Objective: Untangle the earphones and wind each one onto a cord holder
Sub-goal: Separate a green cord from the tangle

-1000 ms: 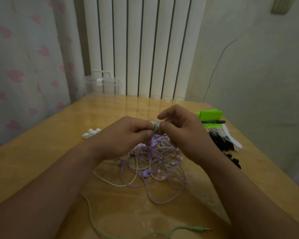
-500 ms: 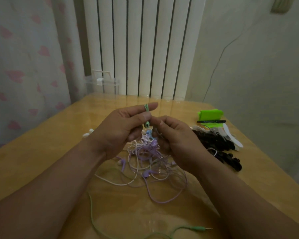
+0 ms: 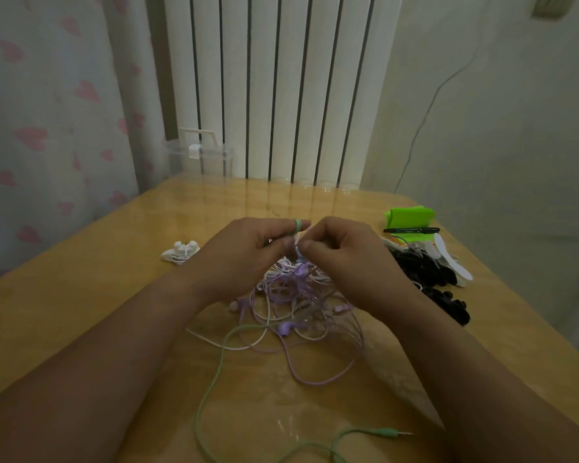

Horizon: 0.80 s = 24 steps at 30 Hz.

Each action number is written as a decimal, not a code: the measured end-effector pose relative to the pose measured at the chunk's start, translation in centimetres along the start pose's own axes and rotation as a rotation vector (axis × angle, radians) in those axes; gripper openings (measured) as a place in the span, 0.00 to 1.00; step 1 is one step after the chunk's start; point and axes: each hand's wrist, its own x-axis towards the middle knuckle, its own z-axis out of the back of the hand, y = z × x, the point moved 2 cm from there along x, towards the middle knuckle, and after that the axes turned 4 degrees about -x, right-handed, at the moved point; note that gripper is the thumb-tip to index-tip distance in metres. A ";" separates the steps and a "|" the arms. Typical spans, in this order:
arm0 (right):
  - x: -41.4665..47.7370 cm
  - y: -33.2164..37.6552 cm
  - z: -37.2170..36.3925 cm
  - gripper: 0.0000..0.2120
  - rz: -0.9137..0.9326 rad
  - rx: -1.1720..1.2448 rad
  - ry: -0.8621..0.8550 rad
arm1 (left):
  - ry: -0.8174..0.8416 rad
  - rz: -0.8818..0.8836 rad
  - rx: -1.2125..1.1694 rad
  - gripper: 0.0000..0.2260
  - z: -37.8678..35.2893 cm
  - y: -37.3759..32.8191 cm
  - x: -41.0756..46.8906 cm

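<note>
A tangle of purple and white earphone cords (image 3: 298, 295) lies on the wooden table (image 3: 81, 295). Just above it my left hand (image 3: 248, 252) and my right hand (image 3: 345, 255) meet fingertip to fingertip. Green cord (image 3: 297, 226) is looped round my left index finger, and thumb and finger pinch it. My right hand pinches a cord at the same spot, fingers curled. The rest of the green cord (image 3: 214, 369) trails toward me and ends in a jack plug (image 3: 391, 432) near the front edge.
A wound white earphone bundle (image 3: 181, 252) lies to the left. On the right are black earphones (image 3: 428, 279), white cord holders (image 3: 452, 259), a black marker (image 3: 411, 230) and a green object (image 3: 410, 216). A clear box (image 3: 199, 155) stands at the back by the radiator.
My hands lifted, then came back down together over the tangle. The green cord now sits looped on my left index finger, and its slack has shifted on the table.
</note>
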 end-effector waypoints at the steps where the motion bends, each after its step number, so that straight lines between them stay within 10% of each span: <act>1: 0.0 0.1 0.3 0.04 -0.001 0.037 -0.020 | 0.037 -0.013 -0.019 0.16 -0.1 -0.3 -0.1; 14: 0.4 -0.5 1.8 0.03 0.013 0.452 -0.008 | 0.312 0.062 -0.540 0.14 0.2 -1.9 -0.5; 19: 0.0 -1.2 -0.4 0.09 -0.100 0.366 0.064 | 0.055 0.108 -0.803 0.17 0.7 -1.1 0.1; 24: -0.3 -0.2 -2.8 0.10 -0.007 0.022 0.077 | -0.198 0.117 -0.546 0.15 0.0 -0.1 0.4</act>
